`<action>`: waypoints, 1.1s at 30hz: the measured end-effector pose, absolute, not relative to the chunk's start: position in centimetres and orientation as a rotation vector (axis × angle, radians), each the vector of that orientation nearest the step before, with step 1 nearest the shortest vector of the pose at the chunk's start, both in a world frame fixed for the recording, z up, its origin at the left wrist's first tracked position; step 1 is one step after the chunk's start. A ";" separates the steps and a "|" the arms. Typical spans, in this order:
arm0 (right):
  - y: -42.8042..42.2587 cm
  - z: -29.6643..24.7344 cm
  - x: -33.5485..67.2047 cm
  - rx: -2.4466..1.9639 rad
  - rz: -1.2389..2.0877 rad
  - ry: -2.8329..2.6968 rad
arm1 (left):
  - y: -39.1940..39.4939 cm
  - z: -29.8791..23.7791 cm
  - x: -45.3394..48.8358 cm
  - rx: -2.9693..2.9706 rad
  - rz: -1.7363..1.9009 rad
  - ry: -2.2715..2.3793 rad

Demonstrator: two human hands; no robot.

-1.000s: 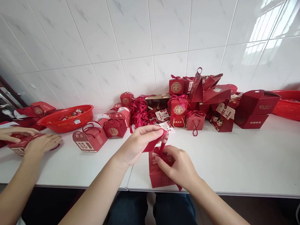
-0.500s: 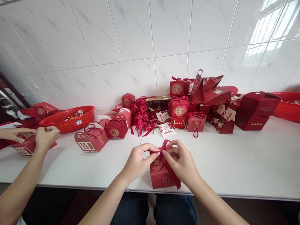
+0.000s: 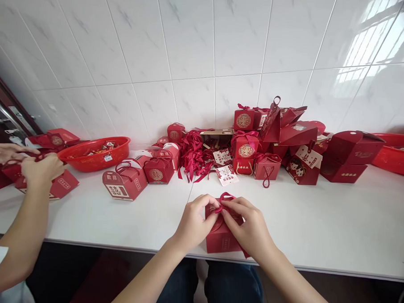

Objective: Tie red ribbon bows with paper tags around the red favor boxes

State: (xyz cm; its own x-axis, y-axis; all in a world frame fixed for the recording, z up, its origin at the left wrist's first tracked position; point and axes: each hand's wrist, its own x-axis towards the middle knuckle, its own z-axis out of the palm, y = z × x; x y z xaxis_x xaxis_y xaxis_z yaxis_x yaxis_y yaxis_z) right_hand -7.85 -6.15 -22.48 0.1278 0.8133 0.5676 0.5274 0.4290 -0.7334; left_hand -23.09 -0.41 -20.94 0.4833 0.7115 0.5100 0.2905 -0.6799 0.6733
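Observation:
A small red gift box [image 3: 222, 240] stands at the front edge of the white table, right before me. Over its top runs a dark red ribbon [image 3: 227, 196], which forms a loop above the lid; one tail hangs down the box's right side. My left hand [image 3: 196, 220] pinches the ribbon from the left, thumb and forefinger closed. From the right, my right hand [image 3: 249, 220] pinches the same ribbon, its fingertips almost touching the left ones. The crossing of the ribbon is partly hidden by my fingers.
Behind the box lie printed cards [image 3: 227, 175], a heap of red ribbons [image 3: 191, 153] and stacked red boxes [image 3: 245, 146]. Red basins of sweets [image 3: 94, 153] stand left and right. At the left, a co-worker's hands [image 3: 42, 164] handle another red box [image 3: 65, 185]. White tiles [image 3: 193, 44] form the wall.
My hands have drawn closer together over the box, and the ribbon loop is lower and flatter. The co-worker's hands have shifted left and now work at their box's top and handle.

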 end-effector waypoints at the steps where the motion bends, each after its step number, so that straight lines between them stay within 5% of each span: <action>1: -6.2 -22.5 -7.8 -1.229 0.307 -1.548 | -0.4 -20.9 -23.1 2.231 1.105 0.821; 13: -6.0 -23.3 -8.0 -1.325 0.133 -1.556 | -0.4 -20.9 -23.1 2.344 1.107 0.783; 23: -5.5 -23.1 -7.9 -1.348 0.718 -1.409 | 0.0 -21.1 -22.9 2.252 1.076 0.769; 33: -5.6 -23.8 -9.7 -1.318 0.652 -1.134 | -1.0 -21.1 -23.3 2.193 1.150 0.755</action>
State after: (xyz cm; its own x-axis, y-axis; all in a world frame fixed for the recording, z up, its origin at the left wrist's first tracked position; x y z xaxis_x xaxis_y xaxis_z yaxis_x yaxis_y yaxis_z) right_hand -9.65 -5.57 -23.85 0.3636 0.8926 0.2666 0.2194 0.1960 -0.9557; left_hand -23.30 -1.01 -21.07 0.4771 0.6907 0.5434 0.2244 -0.6936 0.6845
